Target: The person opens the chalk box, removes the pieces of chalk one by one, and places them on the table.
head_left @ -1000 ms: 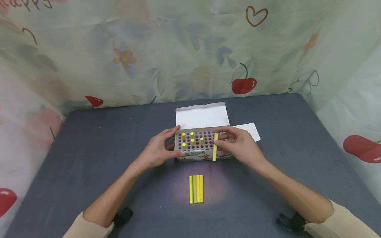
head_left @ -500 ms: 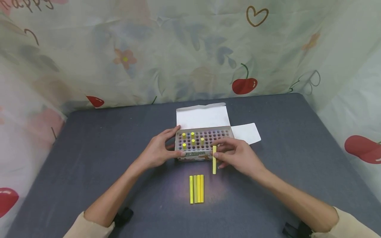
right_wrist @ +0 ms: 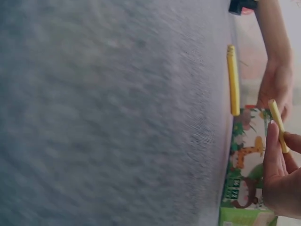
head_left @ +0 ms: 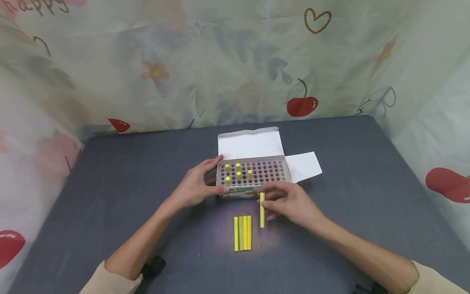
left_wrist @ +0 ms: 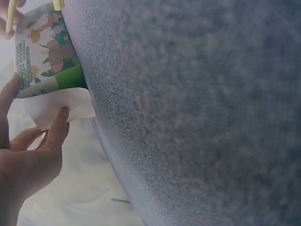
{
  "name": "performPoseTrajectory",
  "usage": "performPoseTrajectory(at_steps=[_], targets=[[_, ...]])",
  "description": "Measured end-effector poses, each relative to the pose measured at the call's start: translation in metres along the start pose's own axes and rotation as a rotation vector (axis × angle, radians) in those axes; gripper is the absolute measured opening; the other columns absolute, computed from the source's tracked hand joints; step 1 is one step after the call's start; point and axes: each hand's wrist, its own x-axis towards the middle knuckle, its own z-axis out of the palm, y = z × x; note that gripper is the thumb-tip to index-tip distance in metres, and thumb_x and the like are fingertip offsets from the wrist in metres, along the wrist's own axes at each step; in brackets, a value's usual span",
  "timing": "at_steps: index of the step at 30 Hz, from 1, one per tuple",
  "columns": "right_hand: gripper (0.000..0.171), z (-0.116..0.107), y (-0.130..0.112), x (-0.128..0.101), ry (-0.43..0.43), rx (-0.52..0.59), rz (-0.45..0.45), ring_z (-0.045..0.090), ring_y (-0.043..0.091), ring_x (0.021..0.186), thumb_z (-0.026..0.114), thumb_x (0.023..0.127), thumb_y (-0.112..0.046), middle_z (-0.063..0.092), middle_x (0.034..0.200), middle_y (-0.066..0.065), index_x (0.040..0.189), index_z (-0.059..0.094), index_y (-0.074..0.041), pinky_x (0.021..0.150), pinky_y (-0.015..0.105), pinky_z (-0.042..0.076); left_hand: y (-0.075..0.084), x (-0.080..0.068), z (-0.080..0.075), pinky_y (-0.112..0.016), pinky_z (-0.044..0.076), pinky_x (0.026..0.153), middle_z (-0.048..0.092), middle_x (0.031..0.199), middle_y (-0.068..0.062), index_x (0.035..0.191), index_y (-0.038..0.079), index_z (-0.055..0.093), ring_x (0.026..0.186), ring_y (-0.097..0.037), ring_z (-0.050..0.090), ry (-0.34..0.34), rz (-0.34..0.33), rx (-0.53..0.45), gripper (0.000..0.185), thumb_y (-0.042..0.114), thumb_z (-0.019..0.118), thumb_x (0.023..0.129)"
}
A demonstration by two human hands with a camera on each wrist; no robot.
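Two bare hands work at a small printed cardboard box w/ a perforated grey insert (head_left: 253, 173). Left hand (head_left: 196, 185) curls fingers and thumb round the box's left end, pinning it to the tabletop. Five short yellow chalk sticks stand in holes (head_left: 237, 172) at the insert's left; four long yellow chalk sticks (head_left: 242, 232) lie side by side just in front of the box. Right hand (head_left: 290, 202) pinches one more yellow chalk stick (head_left: 262, 209) near its top, lengthwise, just right of that row, low over the surface; contact can't be told.

Judgement: to do this well, keep it parallel to the row, lower till flat, then nudge it against the rightmost stick w/o disturbing the rest; keep the box pinned.

Surface: dark grey felt-like tabletop (head_left: 121, 192). Backdrop: pale sheer cloth printed w/ cherries, flowers, a heart (head_left: 227, 61).
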Motion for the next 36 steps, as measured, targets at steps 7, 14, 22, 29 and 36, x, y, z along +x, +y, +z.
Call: performPoseTrajectory(at_steps=[7,14,22,29,36], targets=[[0.036,0.006,0.012,-0.004,-0.032,0.027,0.067,0.07,0.027,0.07,0.075,0.087,-0.005,0.067,0.097,0.017,0.121,0.064,0.004,0.064,0.047,0.063,0.0,0.001,0.001,-0.038,0.059,0.088,0.029,0.158,-0.017,0.158,0.021,0.029,0.123,-0.04,0.057,-0.003,0.012,0.006,0.092,0.017,0.082,0.084],[0.036,0.01,0.02,-0.005,-0.049,0.072,0.111,0.07,0.026,0.075,0.076,0.087,-0.006,0.068,0.097,0.017,0.118,0.064,0.006,0.064,0.044,0.063,0.0,0.001,0.002,-0.037,0.059,0.088,0.029,0.157,-0.017,0.158,0.021,0.029,0.123,-0.04,0.057,0.003,0.009,0.005,0.092,0.017,0.083,0.084],[0.03,0.012,0.029,-0.004,-0.093,0.065,0.156,0.072,0.027,0.077,0.076,0.088,-0.009,0.071,0.094,0.015,0.113,0.068,0.004,0.066,0.043,0.064,-0.001,0.0,0.001,-0.037,0.059,0.089,0.028,0.158,-0.017,0.158,0.022,0.029,0.124,-0.039,0.057,0.002,0.004,0.008,0.092,0.018,0.082,0.084],[0.027,0.011,0.034,-0.001,-0.099,0.059,0.183,0.073,0.027,0.079,0.077,0.087,-0.01,0.073,0.092,0.015,0.109,0.072,0.005,0.068,0.04,0.064,-0.002,-0.001,0.001,-0.038,0.059,0.09,0.028,0.158,-0.018,0.158,0.021,0.029,0.123,-0.04,0.057,0.004,0.002,-0.002,0.092,0.017,0.083,0.083],[0.028,0.01,0.034,0.001,-0.091,0.057,0.201,0.074,0.025,0.079,0.077,0.088,-0.011,0.074,0.095,0.016,0.111,0.073,0.005,0.07,0.037,0.063,-0.001,0.0,0.0,-0.038,0.059,0.089,0.027,0.158,-0.017,0.158,0.023,0.029,0.124,-0.04,0.057,0.002,0.0,0.002,0.092,0.018,0.083,0.084]])
